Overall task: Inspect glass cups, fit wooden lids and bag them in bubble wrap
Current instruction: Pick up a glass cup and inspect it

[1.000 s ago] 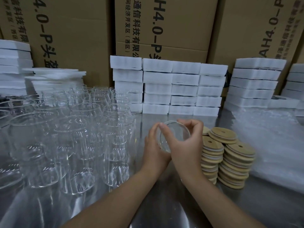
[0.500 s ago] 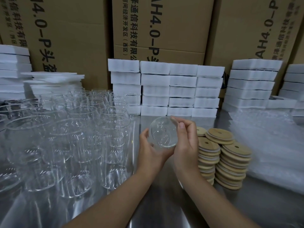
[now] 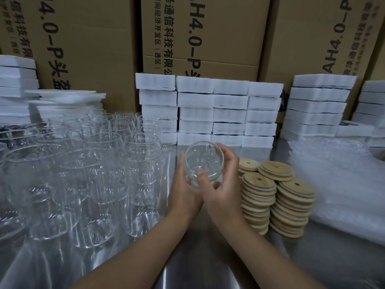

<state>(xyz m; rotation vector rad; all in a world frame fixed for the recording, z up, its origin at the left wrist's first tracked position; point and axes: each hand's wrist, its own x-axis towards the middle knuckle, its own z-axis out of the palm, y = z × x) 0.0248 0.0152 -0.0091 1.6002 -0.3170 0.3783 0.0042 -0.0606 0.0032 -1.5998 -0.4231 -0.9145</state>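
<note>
A clear glass cup [image 3: 205, 156] is held above the steel table, tipped so its round mouth faces me. My left hand [image 3: 184, 189] cups its left side and underside. My right hand [image 3: 221, 187] grips its right side, with the thumb across the near wall and fingers round the far rim. Stacks of round wooden lids [image 3: 277, 197], each with a small hole, stand just right of my hands. Several empty glass cups [image 3: 83, 174] crowd the left half of the table. Bubble wrap [image 3: 341, 180] lies in a heap at the right.
White foam-wrapped boxes [image 3: 210, 110] are stacked along the back of the steel table [image 3: 208, 257], with more stacks at far left and right. Large cardboard cartons [image 3: 200, 34] form a wall behind them.
Both hands have turned the cup, so its open mouth now faces me more squarely. My right thumb has shifted onto the near wall. The cup stays in the same spot above the table.
</note>
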